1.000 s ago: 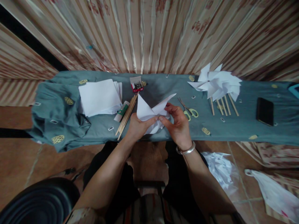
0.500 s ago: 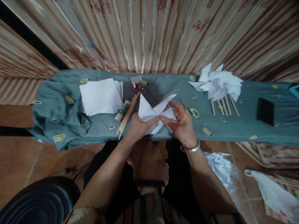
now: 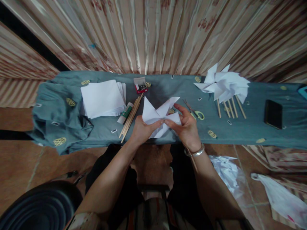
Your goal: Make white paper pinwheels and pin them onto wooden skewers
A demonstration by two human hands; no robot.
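Note:
A white paper pinwheel (image 3: 151,112) without a stick is held between my two hands above the cloth's front edge. My left hand (image 3: 143,129) grips it from the left, thumb laid toward its centre. My right hand (image 3: 187,126) holds it from the right, thumb tip meeting the left thumb at the middle, with the index finger raised behind a paper point. Fingers under the paper are hidden. Left of my hands lie wooden sticks (image 3: 131,118) and a green-and-white glue stick (image 3: 125,113). Scissors (image 3: 198,115) with light green handles rest beyond my right hand.
A stack of white paper (image 3: 103,99) lies at left on the green cloth (image 3: 168,84). A small red box (image 3: 141,88) of metal pins stands open at the back. Finished pinwheels (image 3: 223,84) on sticks and a black phone (image 3: 273,114) lie at right. A black stool (image 3: 40,204) stands lower left.
A paper point near my right fingers has shifted, baring a bit of the cloth's yellow print behind it. Both hands stay in nearly the same place, thumbs still at the centre.

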